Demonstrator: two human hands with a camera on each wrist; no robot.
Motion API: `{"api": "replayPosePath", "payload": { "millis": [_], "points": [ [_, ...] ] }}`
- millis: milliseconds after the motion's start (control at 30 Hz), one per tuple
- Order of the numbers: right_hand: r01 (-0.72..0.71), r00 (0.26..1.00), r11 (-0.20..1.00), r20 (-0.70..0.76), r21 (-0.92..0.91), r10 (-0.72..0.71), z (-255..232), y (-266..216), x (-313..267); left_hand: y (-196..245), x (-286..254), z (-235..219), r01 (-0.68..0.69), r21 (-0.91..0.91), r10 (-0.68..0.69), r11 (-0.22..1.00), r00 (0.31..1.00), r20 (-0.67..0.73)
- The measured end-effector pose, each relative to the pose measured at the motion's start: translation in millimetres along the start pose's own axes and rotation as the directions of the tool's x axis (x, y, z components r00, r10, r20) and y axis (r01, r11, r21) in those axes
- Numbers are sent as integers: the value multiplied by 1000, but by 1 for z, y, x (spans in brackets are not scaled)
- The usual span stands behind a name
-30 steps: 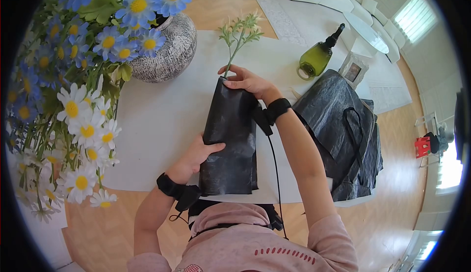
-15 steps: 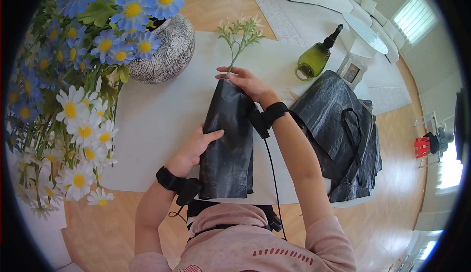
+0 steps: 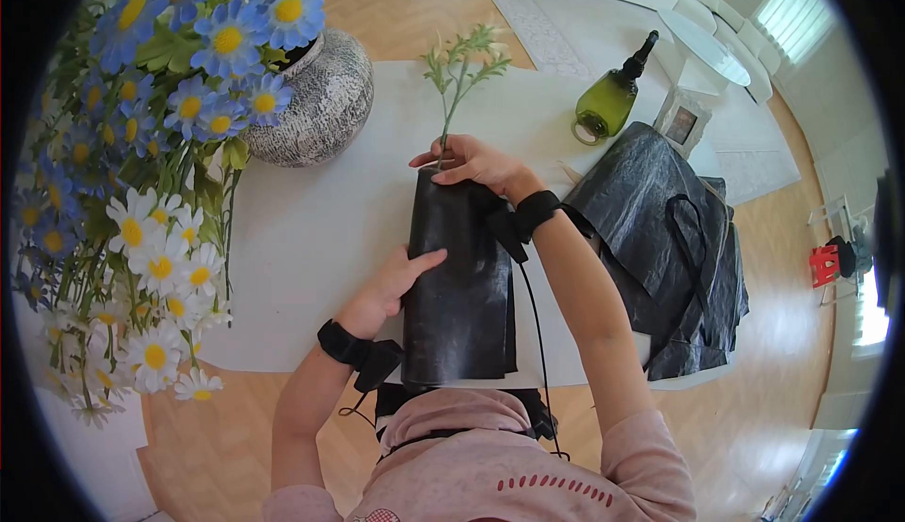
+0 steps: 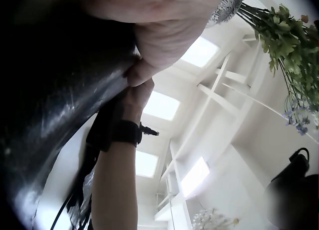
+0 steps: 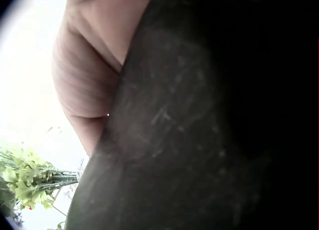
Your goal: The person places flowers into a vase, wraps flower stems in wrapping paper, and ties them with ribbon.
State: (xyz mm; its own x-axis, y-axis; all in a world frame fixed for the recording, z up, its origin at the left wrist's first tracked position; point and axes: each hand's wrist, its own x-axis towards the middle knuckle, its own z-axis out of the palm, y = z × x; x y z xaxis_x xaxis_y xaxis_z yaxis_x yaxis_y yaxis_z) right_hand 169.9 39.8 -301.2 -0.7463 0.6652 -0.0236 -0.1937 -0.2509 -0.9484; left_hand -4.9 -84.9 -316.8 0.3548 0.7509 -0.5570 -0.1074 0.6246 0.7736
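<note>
A folded black sheet [image 3: 460, 305] with a leathery sheen stands in front of my body. Out of its top end rises a green leafy stem [image 3: 455, 98]. My left hand [image 3: 388, 286] grips the sheet's left side, thumb across the front and fingers hidden behind. At the top edge my right hand [image 3: 476, 166] pinches the sheet beside the stem, thumb in front and fingertips behind the stem. In the left wrist view the dark sheet [image 4: 65, 110] fills the left side, below the left hand [image 4: 164, 36]. The right wrist view shows mostly the black sheet [image 5: 159, 130].
To the right lies a crumpled black pile [image 3: 650, 230] with a strap. Behind it stand a green glass bottle [image 3: 605, 107] and a small picture frame [image 3: 681, 124]. Blue and white flowers [image 3: 151, 249] and a speckled vase [image 3: 325, 98] occupy the left of the white table [image 3: 302, 268].
Both hands and the black sheet have shifted slightly right in the head view. The sheet's top edge and right hand sit a little closer to my body, with more stem showing.
</note>
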Motion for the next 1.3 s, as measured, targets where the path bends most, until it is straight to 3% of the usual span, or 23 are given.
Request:
{"api": "replayPosePath", "payload": {
  "millis": [67,267,367,500,567,600,633,667,700,767,800,833,900,967,1033,1067,1100,1133,1200,1233,1267,1300],
  "points": [
    [-24,1000,998,-21,-51,23,1,4,5,10,1,3,34,-221,-23,975,998,54],
    [-7,999,993,-36,-119,3,-1,6,7,7,12,8,-4,-144,-11,990,994,-108],
    [31,999,979,-27,-200,-37,0,1,7,7,11,7,-89,-117,91,989,996,8],
    [30,996,971,-73,-237,-49,7,-15,-1,18,1,14,-201,-157,209,967,977,39],
    [-149,945,836,-324,-528,-36,12,-26,-10,28,-1,17,-195,-161,206,967,977,56],
    [-152,946,837,-324,-526,-32,11,-24,-15,29,1,17,-192,-164,204,967,977,55],
    [-204,838,587,-450,-783,-309,11,-21,-22,29,3,16,-170,-177,182,969,982,53],
    [-334,682,270,-429,-903,-592,12,-18,-27,28,5,16,-149,-188,161,971,985,53],
    [-337,683,269,-431,-902,-590,26,-29,-33,24,9,15,-146,-190,159,971,986,54],
    [-476,772,381,-584,-793,-250,55,-48,-51,12,20,16,-215,-151,218,965,976,8],
    [-395,796,464,-548,-793,-257,57,-34,-55,9,23,20,-211,-153,215,965,976,13],
    [-401,794,463,-553,-790,-255,60,-25,-59,6,25,25,-258,-122,257,958,966,-21],
    [-393,872,431,-478,-812,-105,68,-14,-62,3,29,34,-303,-88,300,949,953,-49],
    [-375,872,460,-474,-805,-119,68,7,-57,2,31,40,-285,392,338,875,938,-71],
    [-429,797,437,-559,-791,-230,73,14,-55,1,30,43,-359,446,406,820,914,-12],
    [-425,781,532,-594,-733,-194,74,11,-55,1,29,43,-428,493,466,758,883,50],
    [-422,780,533,-593,-733,-199,70,13,-55,2,29,43,-496,532,521,686,846,117],
    [-419,758,573,-619,-704,-205,65,18,-56,6,30,39,-498,534,521,683,845,121],
    [-418,731,613,-649,-671,-211,59,24,-56,18,28,27,-293,557,284,777,953,106],
    [-291,731,848,-675,-443,-102,57,25,-56,23,28,23,-296,557,283,776,953,111],
    [-143,748,978,-664,-151,7,55,26,-57,28,27,19,-294,429,267,854,956,124],
    [-141,745,978,-667,-153,3,54,25,-57,32,27,14,-283,292,252,913,958,139]
  ]
}}
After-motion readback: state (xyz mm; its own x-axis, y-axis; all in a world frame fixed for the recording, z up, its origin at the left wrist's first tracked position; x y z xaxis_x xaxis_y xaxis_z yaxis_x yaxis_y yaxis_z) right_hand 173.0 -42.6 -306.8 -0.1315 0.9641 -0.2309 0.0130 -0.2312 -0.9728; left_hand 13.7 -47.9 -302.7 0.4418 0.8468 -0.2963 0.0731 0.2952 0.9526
